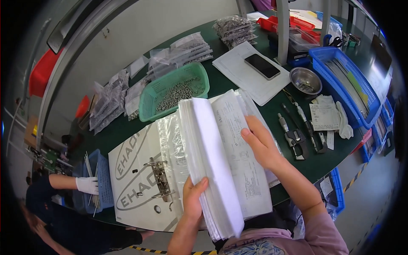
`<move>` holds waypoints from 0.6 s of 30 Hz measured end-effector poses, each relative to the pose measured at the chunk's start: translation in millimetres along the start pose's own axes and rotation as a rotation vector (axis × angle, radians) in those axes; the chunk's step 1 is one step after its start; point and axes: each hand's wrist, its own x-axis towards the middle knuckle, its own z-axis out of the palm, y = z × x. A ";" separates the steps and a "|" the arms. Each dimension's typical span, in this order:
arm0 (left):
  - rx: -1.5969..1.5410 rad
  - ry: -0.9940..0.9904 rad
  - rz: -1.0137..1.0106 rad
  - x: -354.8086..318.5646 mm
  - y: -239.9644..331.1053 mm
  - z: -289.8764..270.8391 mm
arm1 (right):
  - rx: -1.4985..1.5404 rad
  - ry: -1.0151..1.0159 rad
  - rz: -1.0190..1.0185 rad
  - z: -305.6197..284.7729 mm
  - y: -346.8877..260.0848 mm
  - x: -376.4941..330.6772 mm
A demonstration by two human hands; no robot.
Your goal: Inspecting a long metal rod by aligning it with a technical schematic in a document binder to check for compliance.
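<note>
An open lever-arch binder (136, 178) lies on the green table (323, 163) in front of me, its metal ring mechanism (160, 178) bare. A thick stack of white sheets in clear sleeves (212, 157) stands up from it. My left hand (193, 197) grips the stack's lower left edge with the thumb on top. My right hand (261, 142) lies flat on the printed sheets (242, 161) on the right side, fingers spread.
A green basket of small metal parts (176, 91) and bags of parts (110, 100) sit behind the binder. A phone (262, 66) lies on paper; a steel bowl (305, 80), calipers (293, 136) and a blue tray (346, 80) are at right. A gloved co-worker's hand (88, 185) works at left.
</note>
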 end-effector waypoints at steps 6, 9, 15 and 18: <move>0.045 0.015 0.016 0.9 -1.0 4.2 | -0.068 0.416 -0.196 15.6 4.8 0.1; 0.036 0.027 0.021 -0.1 -0.9 5.3 | 0.024 0.260 -0.167 5.4 10.4 -1.9; 0.038 0.065 0.055 -2.3 -2.6 9.3 | 0.245 0.276 0.070 0.3 16.9 -3.8; 0.022 0.044 0.051 -3.6 -1.9 8.3 | 0.341 0.269 0.171 2.0 17.6 -5.2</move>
